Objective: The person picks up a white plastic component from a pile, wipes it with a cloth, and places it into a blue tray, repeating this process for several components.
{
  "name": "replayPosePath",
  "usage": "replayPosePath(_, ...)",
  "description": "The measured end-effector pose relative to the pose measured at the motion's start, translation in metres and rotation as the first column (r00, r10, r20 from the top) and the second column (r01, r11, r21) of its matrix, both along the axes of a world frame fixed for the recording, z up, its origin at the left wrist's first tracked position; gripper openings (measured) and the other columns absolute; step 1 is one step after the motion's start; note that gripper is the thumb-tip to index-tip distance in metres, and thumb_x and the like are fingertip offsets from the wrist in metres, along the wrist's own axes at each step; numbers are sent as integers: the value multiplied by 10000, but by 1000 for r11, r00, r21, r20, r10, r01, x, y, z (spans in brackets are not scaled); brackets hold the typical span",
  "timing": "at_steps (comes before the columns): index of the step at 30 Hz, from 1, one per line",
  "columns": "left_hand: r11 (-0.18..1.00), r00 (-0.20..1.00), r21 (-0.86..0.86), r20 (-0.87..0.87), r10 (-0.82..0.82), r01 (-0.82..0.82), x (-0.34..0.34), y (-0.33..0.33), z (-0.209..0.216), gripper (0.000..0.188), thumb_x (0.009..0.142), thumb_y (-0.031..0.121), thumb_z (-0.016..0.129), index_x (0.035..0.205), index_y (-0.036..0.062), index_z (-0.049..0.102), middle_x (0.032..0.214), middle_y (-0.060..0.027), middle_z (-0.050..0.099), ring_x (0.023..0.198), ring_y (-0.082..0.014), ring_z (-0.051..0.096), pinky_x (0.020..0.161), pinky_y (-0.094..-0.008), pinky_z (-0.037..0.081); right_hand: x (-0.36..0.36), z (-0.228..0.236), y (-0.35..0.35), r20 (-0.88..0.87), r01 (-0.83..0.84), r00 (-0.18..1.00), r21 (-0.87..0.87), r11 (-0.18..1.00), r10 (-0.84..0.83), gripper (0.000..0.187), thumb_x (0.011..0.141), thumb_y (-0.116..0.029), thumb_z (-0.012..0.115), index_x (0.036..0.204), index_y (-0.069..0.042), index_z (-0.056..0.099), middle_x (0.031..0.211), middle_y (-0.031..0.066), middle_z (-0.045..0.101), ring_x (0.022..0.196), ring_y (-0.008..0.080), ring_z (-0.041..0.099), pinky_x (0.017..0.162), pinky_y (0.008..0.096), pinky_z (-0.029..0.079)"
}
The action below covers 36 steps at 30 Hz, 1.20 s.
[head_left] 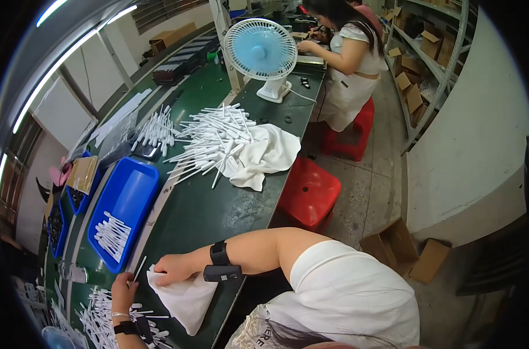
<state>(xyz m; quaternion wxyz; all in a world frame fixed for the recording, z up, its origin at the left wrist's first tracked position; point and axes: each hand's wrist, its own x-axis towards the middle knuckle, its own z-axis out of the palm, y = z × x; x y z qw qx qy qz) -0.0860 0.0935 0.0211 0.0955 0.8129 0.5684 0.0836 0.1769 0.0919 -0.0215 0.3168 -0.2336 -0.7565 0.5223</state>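
Left grip (pixel 124 286) pinches thin white stick (pixel 140 267) beside blue tray's (pixel 138 183) near end, right grip (pixel 172 269) clutches white cloth (pixel 188 305) on surface (pixel 218 203); stick could drop onto near-left stick pile (pixel 96 314) if pinch loosens.

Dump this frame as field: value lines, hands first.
left hand: holding thin white stick
right hand: gripping near white cloth
blue tray: white sticks at its near end
green bench: big stick pile, second cloth against it
fan: white, blue centre, beyond pile
red stool: right of bench
co-worker: seated farther along
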Motion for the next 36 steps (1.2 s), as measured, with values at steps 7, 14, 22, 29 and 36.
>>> replayPosePath(7, 979, 980, -157, -169, 101, -128, -59, 3, -11, 170, 744, 163, 556, 792, 6, 601, 760, -209, 579, 737, -370, 560, 644, -439, 447, -20, -19, 26, 1, 16, 999, 908, 419, -41, 335, 781, -347, 593, 651, -46, 523, 640, 165, 560, 558, 235, 517, 531, 355, 421)
replayPosePath(14, 956, 954, -186, 158, 255, -225, -24, -20, 18, 189, 763, 152, 619, 869, 7, 560, 733, -115, 597, 675, -223, 578, 604, -325, 462, -13, 2, 12, 96, -61, 992, -195, 979, 81, 237, 833, -256, 599, 870, -22, 597, 754, 11, 586, 693, 76, 523, 601, 256, 446)
replayPosePath(22, 929, 804, -200, 466, 370, -311, 52, -84, 23, 177, 754, 131, 631, 871, 15, 564, 706, -88, 611, 600, -182, 581, 565, -300, 464, -13, 6, 4, -273, -104, 959, -588, 803, -76, 244, 874, -192, 558, 1022, 1, 539, 896, 36, 591, 750, 91, 559, 683, 240, 472)
replayPosePath(29, 958, 713, -111, 647, 270, -263, 99, -89, -12, 165, 798, 120, 625, 898, 0, 571, 708, -17, 606, 599, -83, 540, 546, -234, 452, -7, 13, 6, -253, -75, 962, -604, 794, -102, 238, 855, -154, 575, 1034, 0, 542, 913, 38, 597, 791, 104, 571, 708, 250, 475)
replayPosePath(36, 823, 302, -567, 789, 535, 23, 90, -85, -5, 133, 819, 113, 596, 880, -5, 581, 720, -26, 595, 577, -79, 528, 495, -216, 405, -4, 18, 2, -206, -175, 975, -492, 853, 82, 273, 846, -142, 577, 1077, -1, 535, 933, 36, 601, 808, 105, 571, 738, 253, 469)
